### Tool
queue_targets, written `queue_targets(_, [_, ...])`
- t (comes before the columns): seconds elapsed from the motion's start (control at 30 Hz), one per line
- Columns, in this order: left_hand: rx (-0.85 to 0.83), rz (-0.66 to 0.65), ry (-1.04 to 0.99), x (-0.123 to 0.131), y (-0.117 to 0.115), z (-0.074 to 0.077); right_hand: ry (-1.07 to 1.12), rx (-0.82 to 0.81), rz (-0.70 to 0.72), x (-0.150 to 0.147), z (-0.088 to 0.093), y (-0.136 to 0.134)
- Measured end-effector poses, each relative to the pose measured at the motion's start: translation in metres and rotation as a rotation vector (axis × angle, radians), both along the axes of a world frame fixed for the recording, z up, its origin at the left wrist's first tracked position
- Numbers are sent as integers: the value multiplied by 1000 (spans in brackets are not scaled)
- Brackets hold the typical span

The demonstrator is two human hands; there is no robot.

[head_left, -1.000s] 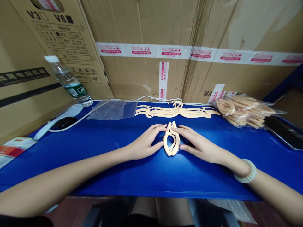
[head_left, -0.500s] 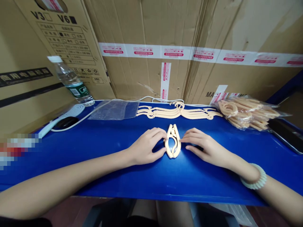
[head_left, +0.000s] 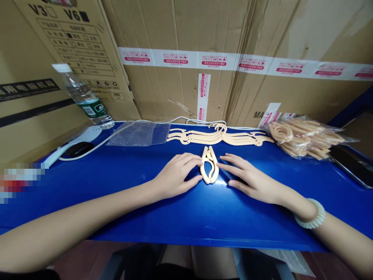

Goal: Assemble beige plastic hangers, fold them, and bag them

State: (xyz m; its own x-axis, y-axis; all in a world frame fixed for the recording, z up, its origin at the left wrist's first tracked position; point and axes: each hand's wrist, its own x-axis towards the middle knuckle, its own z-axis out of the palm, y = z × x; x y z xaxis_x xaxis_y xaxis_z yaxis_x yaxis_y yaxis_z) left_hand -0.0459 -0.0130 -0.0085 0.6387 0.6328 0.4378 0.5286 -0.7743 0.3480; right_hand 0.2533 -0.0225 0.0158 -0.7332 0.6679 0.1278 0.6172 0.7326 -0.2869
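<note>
A small cream plastic folded hanger (head_left: 209,169) lies on the blue table (head_left: 186,217) in front of me. My left hand (head_left: 175,177) curls round its left side, fingertips on the top and thumb at the lower edge. My right hand (head_left: 247,179) lies flat just to its right with the fingers stretched out, the index tip near the hanger's top right. A row of unfolded cream hangers (head_left: 218,137) lies behind it.
A clear bag of cream hangers (head_left: 303,138) sits at the back right beside a dark phone (head_left: 352,165). An empty clear bag (head_left: 138,134), a water bottle (head_left: 84,99), a white cable and a black mouse (head_left: 78,148) stand at the left. Cardboard boxes (head_left: 204,58) wall the back.
The folded hanger has slid a little farther from me with my left hand on it. My right hand has opened out flat and drawn slightly off the hanger.
</note>
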Motion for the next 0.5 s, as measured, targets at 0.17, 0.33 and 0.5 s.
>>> queue_targets(0.17, [5,-1,14,-1,0,2,4,-16,10,1,1,0])
queue_targets(0.33, [15,3,21,-1,-1,1,-34,-25,9,1,2,-1])
queue_targets(0.5, [36,6,33,-1,-1,0,4,-9,49,-1,4,-2])
